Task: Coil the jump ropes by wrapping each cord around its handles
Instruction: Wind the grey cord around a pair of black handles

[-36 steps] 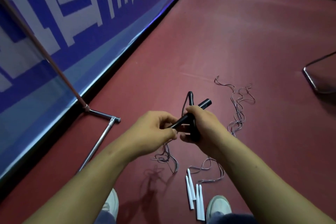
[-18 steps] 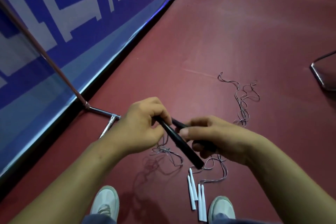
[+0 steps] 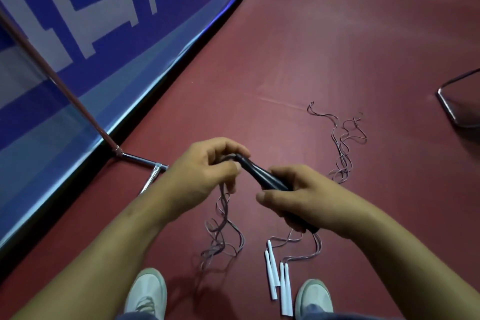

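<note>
The right hand (image 3: pixel 309 200) is gripping the black handles (image 3: pixel 267 176), while the left hand (image 3: pixel 205 171) is pinching their far tip, the cord (image 3: pixel 220 218) dangling toward the floor (image 3: pixel 337 47).

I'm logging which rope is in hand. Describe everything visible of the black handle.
The black handle looks like glossy plastic, tapering to its upper-left tip. It slants down to the right above the red floor. The left hand pinches the narrow tip, where thin cord hangs down; the right hand grips the thick end. Whether a second handle lies alongside is unclear.
</note>
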{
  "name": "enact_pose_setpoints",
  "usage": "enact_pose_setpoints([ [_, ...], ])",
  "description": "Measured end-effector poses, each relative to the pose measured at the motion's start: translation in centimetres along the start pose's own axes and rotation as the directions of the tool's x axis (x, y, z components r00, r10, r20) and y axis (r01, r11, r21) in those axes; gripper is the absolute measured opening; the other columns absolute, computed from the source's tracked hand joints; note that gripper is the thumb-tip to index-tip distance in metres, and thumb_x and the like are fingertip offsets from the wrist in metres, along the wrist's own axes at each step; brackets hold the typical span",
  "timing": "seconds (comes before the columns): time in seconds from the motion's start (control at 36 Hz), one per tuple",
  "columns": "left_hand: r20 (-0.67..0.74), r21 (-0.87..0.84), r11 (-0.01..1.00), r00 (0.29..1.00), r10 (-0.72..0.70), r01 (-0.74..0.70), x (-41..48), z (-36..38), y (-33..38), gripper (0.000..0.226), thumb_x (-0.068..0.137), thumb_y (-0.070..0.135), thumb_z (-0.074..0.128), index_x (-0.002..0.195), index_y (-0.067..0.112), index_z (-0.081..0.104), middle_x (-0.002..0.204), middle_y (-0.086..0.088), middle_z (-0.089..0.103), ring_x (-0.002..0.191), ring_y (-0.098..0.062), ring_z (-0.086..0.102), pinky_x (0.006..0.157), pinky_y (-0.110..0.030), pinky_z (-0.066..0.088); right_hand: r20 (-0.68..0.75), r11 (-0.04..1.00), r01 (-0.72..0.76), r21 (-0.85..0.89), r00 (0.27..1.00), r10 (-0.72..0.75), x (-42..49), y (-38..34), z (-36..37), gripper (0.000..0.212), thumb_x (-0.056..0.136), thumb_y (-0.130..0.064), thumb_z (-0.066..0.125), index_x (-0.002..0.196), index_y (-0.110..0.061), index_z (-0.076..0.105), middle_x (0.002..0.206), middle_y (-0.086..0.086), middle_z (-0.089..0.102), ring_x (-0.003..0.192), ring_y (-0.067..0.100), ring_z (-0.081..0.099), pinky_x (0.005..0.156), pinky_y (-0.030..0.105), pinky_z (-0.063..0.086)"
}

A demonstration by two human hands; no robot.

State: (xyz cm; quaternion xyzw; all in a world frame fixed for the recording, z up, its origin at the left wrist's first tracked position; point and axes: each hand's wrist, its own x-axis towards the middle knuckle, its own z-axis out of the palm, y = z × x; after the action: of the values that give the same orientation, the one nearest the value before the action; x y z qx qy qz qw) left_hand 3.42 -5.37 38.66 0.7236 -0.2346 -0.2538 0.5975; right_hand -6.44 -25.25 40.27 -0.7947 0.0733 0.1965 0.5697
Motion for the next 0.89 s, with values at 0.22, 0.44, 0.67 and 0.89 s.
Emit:
enact_pose_setpoints([
  [0.22,0.001,-0.013,0.998,0.999,-0.053,0.053,-0.1,-0.7,-0.1,0.015,0.097,0.025,0.066,0.1,0.014,0.075,0.074,-0.004,0.069,0.063,-0.018,0.053,0.064,-0.035,0.046,-0.176,0.997,0.037,-0.071,0.983,-0.049,0.3,0.4,0.9,0.024,0.092,-0.018,0.073,0.091,-0.003,0.054,0.061,0.0,0.039,0.045,0.016,0.036,0.041,0.025,0.032],
  [0.44,-0.267,-0.153,0.988,0.963,-0.035,-0.006,0.6,1.3,-0.2,0.017,0.098,0.01,0.063,0.085,0.007,0.074,0.057,-0.003,0.045,0.051,-0.016,0.038,0.056,-0.032,0.035,-0.204,0.93,-0.012,-0.366,0.977,-0.068,1.2,-0.2,2.6,0.028,0.093,-0.047,0.064,0.095,-0.022,0.05,0.084,0.01,0.066,0.062,0.022,0.056,0.064,0.047,0.054],
  [0.67,-0.218,-0.416,0.909,0.973,-0.076,-0.022,0.4,1.1,0.8,0.022,0.097,0.019,0.063,0.084,0.002,0.069,0.06,-0.008,0.056,0.048,-0.015,0.044,0.049,-0.026,0.041,-0.332,0.953,-0.013,-0.304,0.939,-0.093,2.0,-0.4,3.5,0.016,0.091,-0.028,0.056,0.088,-0.013,0.052,0.063,-0.002,0.05,0.054,0.015,0.041,0.053,0.035,0.039],
  [0.89,-0.213,-0.254,0.965,0.977,0.013,-0.068,0.0,0.4,0.2,0.024,0.105,0.013,0.052,0.097,0.007,0.074,0.071,-0.01,0.066,0.059,-0.016,0.057,0.06,-0.026,0.051,-0.371,0.959,0.08,0.273,0.928,0.028,1.5,-1.2,3.6,0.015,0.098,-0.01,0.049,0.097,-0.009,0.064,0.053,-0.003,0.035,0.041,0.012,0.025,0.042,0.021,0.02],
])
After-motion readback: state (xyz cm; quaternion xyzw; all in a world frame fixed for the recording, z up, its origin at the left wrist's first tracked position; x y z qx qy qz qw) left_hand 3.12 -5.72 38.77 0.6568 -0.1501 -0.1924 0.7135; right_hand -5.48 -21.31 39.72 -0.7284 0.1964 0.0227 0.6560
